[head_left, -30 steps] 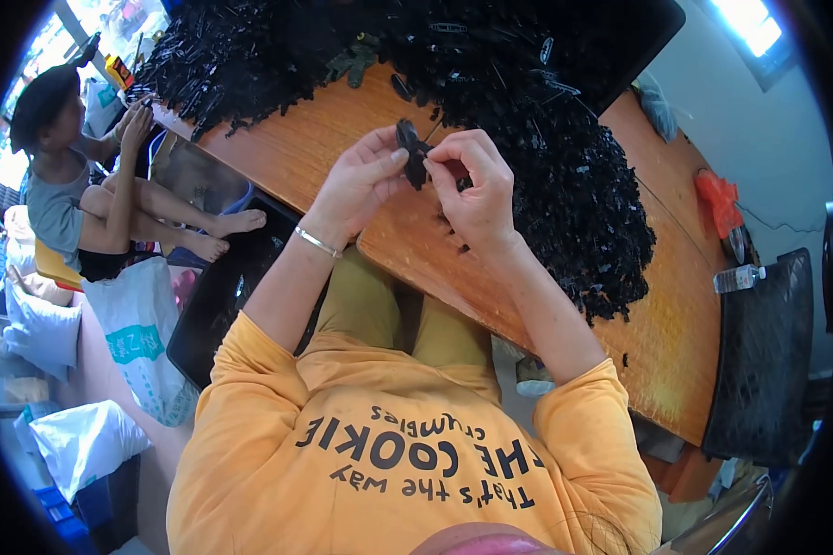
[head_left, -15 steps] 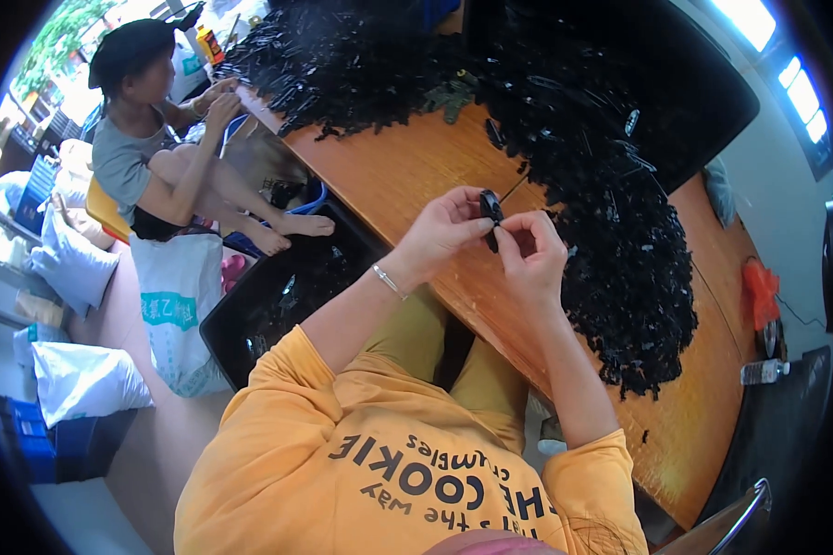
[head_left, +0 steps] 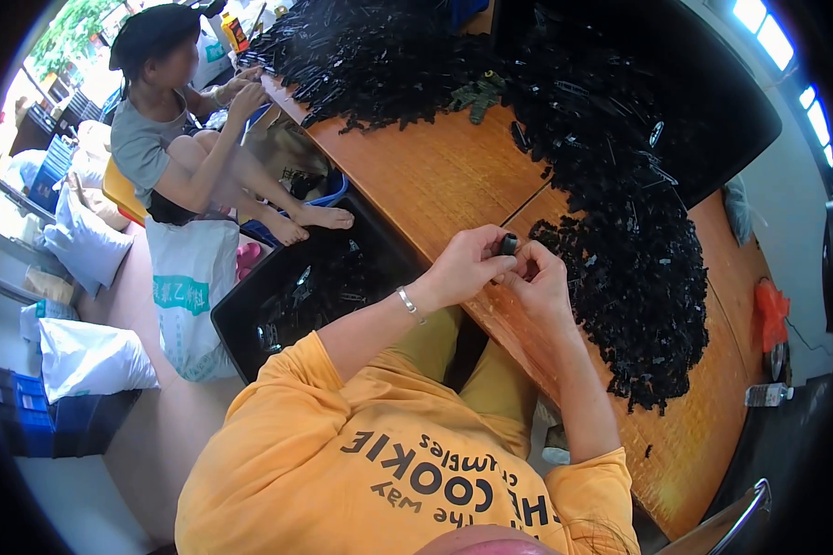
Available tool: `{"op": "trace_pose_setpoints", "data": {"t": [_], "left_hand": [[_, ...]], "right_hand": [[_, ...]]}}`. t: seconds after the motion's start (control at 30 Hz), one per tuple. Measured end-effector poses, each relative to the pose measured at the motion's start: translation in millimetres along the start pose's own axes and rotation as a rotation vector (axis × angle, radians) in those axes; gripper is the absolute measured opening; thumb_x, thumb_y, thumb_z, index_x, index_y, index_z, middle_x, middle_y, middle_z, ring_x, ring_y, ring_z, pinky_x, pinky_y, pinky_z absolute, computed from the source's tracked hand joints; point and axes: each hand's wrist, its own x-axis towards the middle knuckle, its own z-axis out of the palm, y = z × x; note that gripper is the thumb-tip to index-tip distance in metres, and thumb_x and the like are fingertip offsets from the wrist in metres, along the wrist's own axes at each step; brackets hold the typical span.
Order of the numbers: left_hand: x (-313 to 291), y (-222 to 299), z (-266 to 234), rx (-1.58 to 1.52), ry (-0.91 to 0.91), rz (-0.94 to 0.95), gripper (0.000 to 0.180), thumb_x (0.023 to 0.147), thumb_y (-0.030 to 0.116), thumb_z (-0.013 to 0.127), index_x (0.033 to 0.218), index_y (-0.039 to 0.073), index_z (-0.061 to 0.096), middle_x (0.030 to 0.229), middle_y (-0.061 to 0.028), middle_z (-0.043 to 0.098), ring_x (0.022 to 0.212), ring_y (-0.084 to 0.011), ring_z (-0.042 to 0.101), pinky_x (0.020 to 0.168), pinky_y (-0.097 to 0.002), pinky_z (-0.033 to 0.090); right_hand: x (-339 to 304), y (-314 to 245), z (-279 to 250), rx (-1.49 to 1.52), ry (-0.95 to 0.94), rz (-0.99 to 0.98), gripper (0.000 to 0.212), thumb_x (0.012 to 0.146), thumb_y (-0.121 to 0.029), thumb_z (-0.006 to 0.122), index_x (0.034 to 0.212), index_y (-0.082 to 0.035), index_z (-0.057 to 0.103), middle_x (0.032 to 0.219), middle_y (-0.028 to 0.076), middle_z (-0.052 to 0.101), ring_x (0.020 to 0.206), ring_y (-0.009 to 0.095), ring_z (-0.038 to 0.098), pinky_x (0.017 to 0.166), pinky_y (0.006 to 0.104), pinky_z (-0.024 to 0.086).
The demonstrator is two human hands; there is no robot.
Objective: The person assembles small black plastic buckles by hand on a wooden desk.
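Over the near edge of the wooden table, both my hands are close together. My left hand point(head_left: 475, 266) pinches a small black plastic part point(head_left: 509, 244) between thumb and fingers, its rounded end pointing up. The fingers of my right hand point(head_left: 541, 280) are closed beside it, with a dark bit showing between them; they seem to grip the same part, though its lower end is hidden. Just beyond my hands spreads a heap of small black plastic pieces point(head_left: 634, 305), which reaches far back across the wooden table point(head_left: 416, 180).
A large black tray point(head_left: 740, 102) lies at the back right, another black tray point(head_left: 227, 324) left of my legs. A co-worker point(head_left: 153, 139) sits at the far left, hands at the table edge. White sacks point(head_left: 194, 287) stand on the floor. A clear bottle point(head_left: 768, 395) is at the right.
Both my hands have come down and nearer to me, still together. The black part has turned, so it looks shorter. The whole view has shifted slightly.
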Motion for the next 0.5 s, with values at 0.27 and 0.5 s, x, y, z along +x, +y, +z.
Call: {"op": "trace_pose_setpoints", "data": {"t": [0.27,0.5], "left_hand": [[-43.7,12.3,-68.8,-0.294,0.175,-0.061,0.031,0.110,0.021,0.062,0.133,0.000,0.063,0.104,-0.0060,0.074,0.092,-0.0165,0.072,0.083,-0.0311,0.059],[-96.3,-80.4,-209.8,0.806,0.550,-0.011,0.028,0.106,0.020,0.066,0.121,-0.003,0.071,0.101,-0.0100,0.076,0.091,-0.0163,0.073,0.084,-0.0309,0.059]], "right_hand": [[-17.9,-37.8,4.1,0.079,-0.098,0.104,0.015,0.093,-0.009,0.083,0.093,-0.001,0.070,0.079,-0.001,0.066,0.072,0.007,0.055,0.066,0.0256,0.047],[-42.8,-7.7,-16.4,-0.099,-0.027,0.050,0.013,0.095,-0.009,0.078,0.094,0.000,0.070,0.084,0.005,0.065,0.072,0.012,0.059,0.067,0.0283,0.049]]}}
